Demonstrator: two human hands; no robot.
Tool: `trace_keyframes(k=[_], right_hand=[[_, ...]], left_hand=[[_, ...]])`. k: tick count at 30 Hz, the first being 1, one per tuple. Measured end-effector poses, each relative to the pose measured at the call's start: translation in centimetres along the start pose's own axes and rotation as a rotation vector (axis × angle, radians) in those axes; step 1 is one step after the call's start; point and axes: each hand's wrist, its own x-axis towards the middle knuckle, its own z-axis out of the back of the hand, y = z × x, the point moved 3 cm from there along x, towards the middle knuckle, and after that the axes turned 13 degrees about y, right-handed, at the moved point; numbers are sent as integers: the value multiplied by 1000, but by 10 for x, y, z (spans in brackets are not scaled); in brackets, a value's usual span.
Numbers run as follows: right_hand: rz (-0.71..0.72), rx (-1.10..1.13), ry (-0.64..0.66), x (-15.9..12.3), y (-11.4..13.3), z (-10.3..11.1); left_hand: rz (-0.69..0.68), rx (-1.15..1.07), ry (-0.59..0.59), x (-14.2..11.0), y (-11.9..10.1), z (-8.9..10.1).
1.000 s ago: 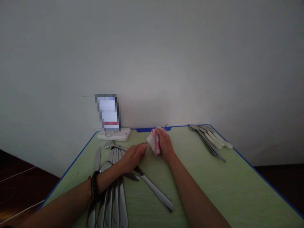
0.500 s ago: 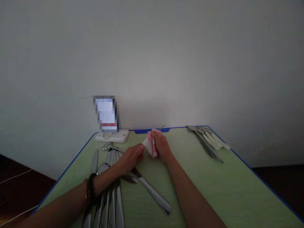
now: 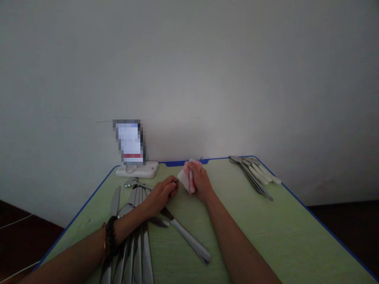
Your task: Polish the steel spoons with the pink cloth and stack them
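My right hand (image 3: 200,180) is closed round a folded white and pink cloth (image 3: 185,179), which wraps a thin metal utensil; only its tip pokes out beyond the hand near the table's far edge. My left hand (image 3: 161,194) is closed in a pinch on the near end of that utensil, just left of the cloth. A dark bracelet sits on my left wrist. Both hands rest low over the green table (image 3: 266,236).
Several knives and spoons (image 3: 136,236) lie in a row under my left forearm, and one knife (image 3: 186,238) lies askew beside them. Another group of cutlery (image 3: 254,173), some white-handled, lies at the far right. A white stand with a blurred screen (image 3: 132,157) stands at the back left.
My right hand has slid the cloth toward my left hand along the utensil, so less metal shows between them. The view has shifted slightly.
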Motion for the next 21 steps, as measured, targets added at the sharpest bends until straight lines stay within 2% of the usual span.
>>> trace_keyframes(k=[2, 4, 6, 10, 13, 15, 21], right_hand=[[15, -104, 56, -2, 3, -5], [27, -130, 57, -2, 4, -6], [-7, -48, -7, 0, 2, -3], [-84, 261, -214, 6, -6, 7], [-69, 320, -288, 8, -7, 10], [-66, 262, -249, 8, -6, 8], [-22, -99, -21, 3, 1, -2]], left_hand=[[31, 32, -34, 1, 0, 1], [53, 68, -44, 1, 1, 0], [57, 94, -29, 2, 1, 0], [70, 123, 14, 1, -1, -1], [65, 106, 26, 0, -4, 0], [58, 68, 26, 1, -4, -1], [55, -68, 11, 4, 4, -1]])
